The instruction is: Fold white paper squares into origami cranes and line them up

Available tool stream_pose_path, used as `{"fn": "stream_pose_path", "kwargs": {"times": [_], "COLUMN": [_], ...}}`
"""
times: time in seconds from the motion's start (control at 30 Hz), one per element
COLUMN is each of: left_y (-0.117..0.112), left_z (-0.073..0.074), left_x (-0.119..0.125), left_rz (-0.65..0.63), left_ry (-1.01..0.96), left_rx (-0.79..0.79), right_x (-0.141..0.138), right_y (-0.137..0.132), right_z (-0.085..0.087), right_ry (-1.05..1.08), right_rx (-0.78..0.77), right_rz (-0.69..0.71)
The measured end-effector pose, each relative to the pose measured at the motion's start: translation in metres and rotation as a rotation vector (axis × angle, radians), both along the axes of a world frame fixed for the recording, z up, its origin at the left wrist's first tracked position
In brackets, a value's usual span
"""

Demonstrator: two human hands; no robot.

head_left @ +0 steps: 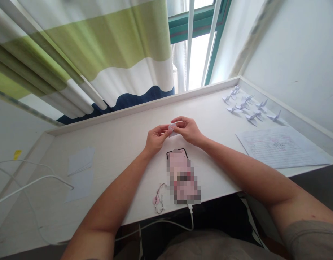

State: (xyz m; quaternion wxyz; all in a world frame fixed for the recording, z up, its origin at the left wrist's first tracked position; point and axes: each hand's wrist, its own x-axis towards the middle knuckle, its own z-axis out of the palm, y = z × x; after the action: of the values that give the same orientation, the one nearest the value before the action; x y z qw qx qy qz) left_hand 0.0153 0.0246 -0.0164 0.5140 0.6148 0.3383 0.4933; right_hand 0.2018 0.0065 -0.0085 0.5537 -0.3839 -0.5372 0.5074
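Note:
A small folded piece of white paper (172, 129) is held just above the white table (120, 144), near its middle. My left hand (155, 139) pinches the paper's left side with thumb and fingers closed on it. My right hand (188, 129) grips its right side, fingers curled over the top. Both forearms reach in from the near edge. Just below the hands lies a phone (182, 177), its screen blurred.
Several folded paper cranes (247, 106) stand at the back right. A lined sheet of paper (280, 146) lies at right. Blank paper squares (81, 160) sit at left. A white cable (31, 182) loops at far left; a small charm (158, 198) lies beside the phone. Curtain and window behind.

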Motion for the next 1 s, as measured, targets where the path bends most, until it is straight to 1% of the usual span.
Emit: {"fn": "stream_pose_path", "kwargs": {"times": [0.1, 0.2, 0.37, 0.47, 0.57, 0.7, 0.77, 0.9, 1.0], "left_y": [-0.0006, -0.0007, -0.0033, -0.0045, -0.0045, -0.0044, -0.0049, -0.0066, -0.0069], "left_z": [0.0004, 0.0011, 0.0027, 0.0032, 0.0038, 0.0044, 0.0047, 0.0057, 0.0059], "left_x": [-0.0002, -0.0009, 0.0002, 0.0007, 0.0002, 0.0013, 0.0031, 0.0058, 0.0051], "left_rz": [0.043, 0.075, 0.084, 0.117, 0.164, 0.221, 0.230, 0.220, 0.191], "left_ry": [0.019, 0.037, 0.073, 0.082, 0.086, 0.051, 0.008, -0.044, -0.047], "left_rx": [0.042, 0.066, 0.041, 0.025, 0.011, -0.010, -0.032, -0.078, -0.106], "right_x": [0.0005, 0.0007, -0.0002, -0.0017, -0.0033, -0.0041, -0.0042, -0.0045, -0.0038], "right_y": [-0.0005, -0.0011, -0.0019, -0.0014, 0.0005, 0.0036, 0.0041, 0.0020, 0.0000], "right_z": [0.0000, -0.0004, -0.0020, -0.0038, -0.0056, -0.0076, -0.0077, -0.0051, -0.0018], "right_ry": [-0.005, -0.038, -0.066, -0.046, -0.028, -0.019, -0.017, -0.028, -0.033], "right_rx": [-0.044, -0.055, -0.057, -0.071, -0.050, -0.038, -0.041, -0.025, -0.012], "right_rz": [-0.020, -0.019, -0.032, -0.017, -0.003, -0.051, -0.064, 0.017, 0.016]}}
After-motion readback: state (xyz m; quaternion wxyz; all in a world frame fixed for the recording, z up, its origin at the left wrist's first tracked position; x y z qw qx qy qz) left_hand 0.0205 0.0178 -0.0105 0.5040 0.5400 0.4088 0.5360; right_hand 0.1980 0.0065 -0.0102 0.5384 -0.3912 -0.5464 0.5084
